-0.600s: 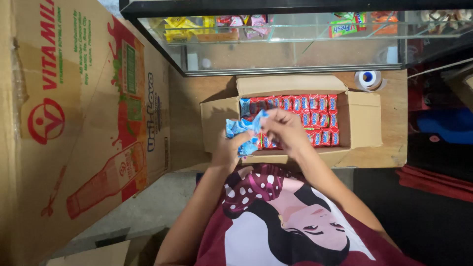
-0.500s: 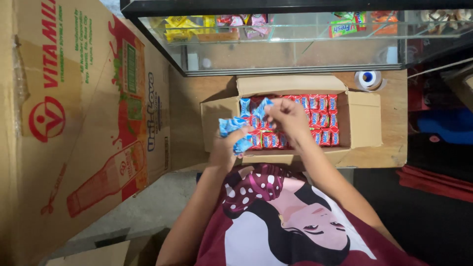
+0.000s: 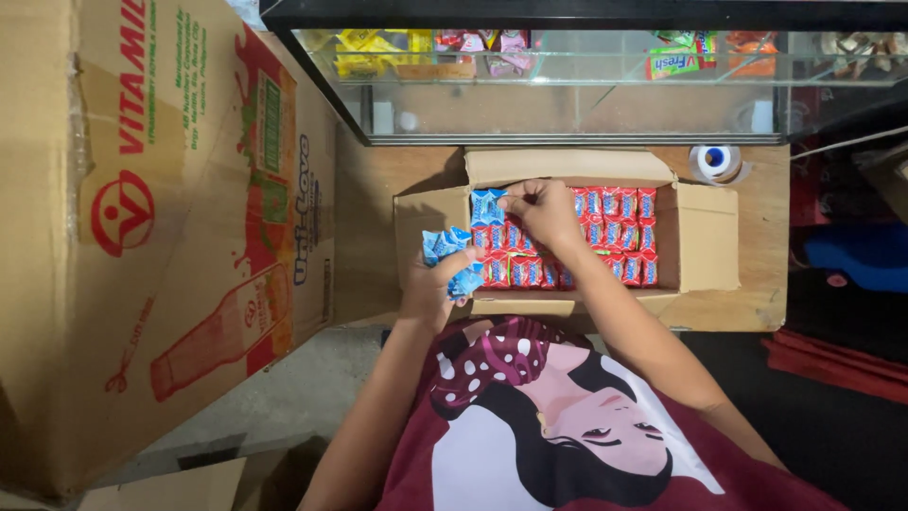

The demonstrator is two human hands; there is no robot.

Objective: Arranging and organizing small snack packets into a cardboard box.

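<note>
Glossy blue plastic wrappers [image 3: 452, 257] are gripped in the left hand [image 3: 430, 289], and another shiny blue packet [image 3: 488, 205] is pinched by the right hand [image 3: 541, 210]. Glossy red and blue foil-like packets [image 3: 605, 203] are seen packed in an open box [image 3: 705, 237] of matt brown cardboard. Smooth, worn wood is shown by the table [image 3: 757, 303]. A large printed carton [image 3: 161, 237] is of rough matt cardboard. The display case [image 3: 567, 95] is made of clear glass.
</note>
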